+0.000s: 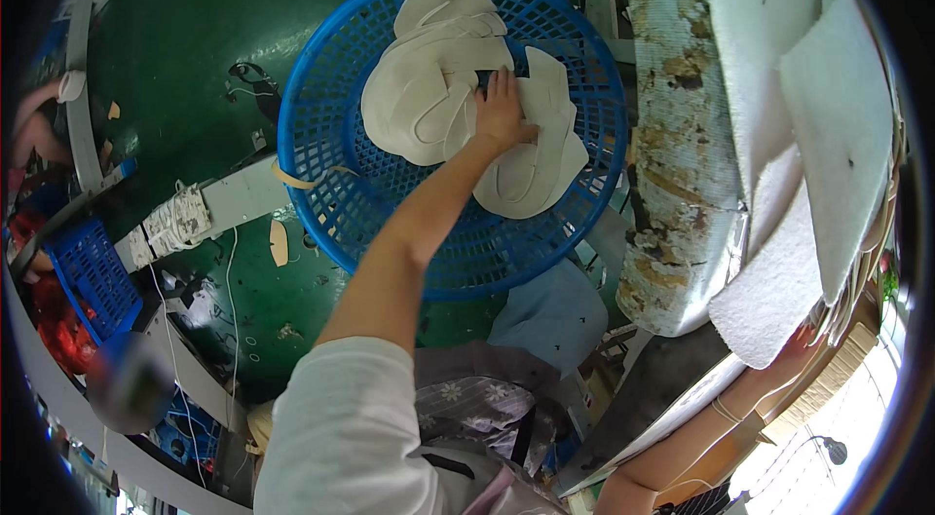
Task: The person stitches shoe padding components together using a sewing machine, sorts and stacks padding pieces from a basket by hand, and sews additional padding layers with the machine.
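At the left edge of the blue basket [286, 125] a beige strip [294, 180] lay looped over the rim. Right of it, the left pile of white cut pieces [399, 111] ran from the basket's middle up to its far edge, where the topmost piece overhung the rim.

The left grip [500, 117], the nearer of the two, came in over the basket's near edge and rested between the piles. It was relaxed and unclenched: fingers straight toward the far edge, thumb apart to the right; nothing appeared closed within it. The right pile of white pieces [550, 111] lay under the thumb side and just right of the grip, its long axis running from far edge to near edge, roughly along the fingers. The left pile lay just beside the fingers on their other side.

Beyond the basket's right edge stood a stained, pale roll [672, 125], then large white sheets [847, 106]. The right forearm [696, 427] reached behind these; its grip was hidden, so I could not tell its state.
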Available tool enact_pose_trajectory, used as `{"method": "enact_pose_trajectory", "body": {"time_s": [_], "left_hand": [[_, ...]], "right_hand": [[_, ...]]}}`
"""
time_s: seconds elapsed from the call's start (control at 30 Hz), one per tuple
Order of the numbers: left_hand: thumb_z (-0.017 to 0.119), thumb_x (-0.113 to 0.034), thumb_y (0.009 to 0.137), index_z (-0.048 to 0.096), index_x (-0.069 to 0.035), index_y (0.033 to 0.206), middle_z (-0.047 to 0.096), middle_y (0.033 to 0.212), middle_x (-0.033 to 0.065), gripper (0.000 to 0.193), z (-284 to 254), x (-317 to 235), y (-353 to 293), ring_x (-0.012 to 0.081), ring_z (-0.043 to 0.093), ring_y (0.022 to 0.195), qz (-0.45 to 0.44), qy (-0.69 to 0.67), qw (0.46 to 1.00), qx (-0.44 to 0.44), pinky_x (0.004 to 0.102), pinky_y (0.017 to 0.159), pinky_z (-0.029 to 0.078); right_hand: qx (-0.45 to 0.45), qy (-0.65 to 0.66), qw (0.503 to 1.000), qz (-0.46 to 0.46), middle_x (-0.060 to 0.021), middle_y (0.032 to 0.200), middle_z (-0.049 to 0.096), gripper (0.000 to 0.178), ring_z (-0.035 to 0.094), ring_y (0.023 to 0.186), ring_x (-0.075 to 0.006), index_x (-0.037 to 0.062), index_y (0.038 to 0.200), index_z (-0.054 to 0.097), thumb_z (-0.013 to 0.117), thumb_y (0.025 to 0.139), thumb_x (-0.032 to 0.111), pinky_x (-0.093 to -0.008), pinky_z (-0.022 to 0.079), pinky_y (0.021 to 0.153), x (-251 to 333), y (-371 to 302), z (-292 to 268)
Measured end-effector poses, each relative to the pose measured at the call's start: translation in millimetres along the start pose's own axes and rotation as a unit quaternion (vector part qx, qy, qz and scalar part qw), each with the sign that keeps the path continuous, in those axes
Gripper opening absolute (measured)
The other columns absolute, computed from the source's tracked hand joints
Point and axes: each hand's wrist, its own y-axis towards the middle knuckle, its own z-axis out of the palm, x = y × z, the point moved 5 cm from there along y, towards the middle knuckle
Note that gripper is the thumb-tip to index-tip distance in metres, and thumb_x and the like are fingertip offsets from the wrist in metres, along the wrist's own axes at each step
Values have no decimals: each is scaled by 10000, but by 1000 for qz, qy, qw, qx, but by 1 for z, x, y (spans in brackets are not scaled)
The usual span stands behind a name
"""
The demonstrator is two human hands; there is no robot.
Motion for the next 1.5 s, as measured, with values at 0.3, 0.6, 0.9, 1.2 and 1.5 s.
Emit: {"method": "enact_pose_trajectory", "body": {"time_s": [0.3,0.6,0.9,1.2,1.5], "left_hand": [[988,-379,527,367,27,1490,522,1444,221,1215,163,130,-46,367,608,1211,-167,-368,914,38,510,1101,428],[764,-283,741,757,-80,1019,761,993,155,345,85,73,-93,368,716,998,38,-29,996,69,445,971,526],[834,-78,819,622,5,1308,672,1271,131,539,-138,32,-186,251,658,1134,-246,-581,776,-22,385,995,522],[817,-176,857,572,-12,1340,658,1241,125,566,-342,-39,-257,290,669,1145,35,-456,888,46,432,978,544],[785,-204,814,746,-215,1069,727,1090,-81,258,-325,-352,-310,210,702,1068,753,-33,619,-220,303,885,536]], "right_hand": [[41,69,997,14,-179,1500,470,539,425,1415,-304,-20,1490,431,451,1090,340,-459,294,1258,-6,-13,20],[77,48,995,-39,-177,1396,542,454,514,1303,-310,-2,1445,490,491,1084,274,-460,404,1172,-9,-31,42],[-37,47,994,-94,-93,1217,602,468,572,1071,-191,23,1401,511,684,993,173,-374,474,907,-12,-19,6],[664,69,708,231,-205,1485,529,655,581,1310,-288,2,1566,358,484,1089,433,-429,458,1093,57,-351,68],[309,128,914,230,-138,1285,661,633,678,1118,-244,11,1465,479,657,960,348,-349,563,946,81,-249,-61]]}}
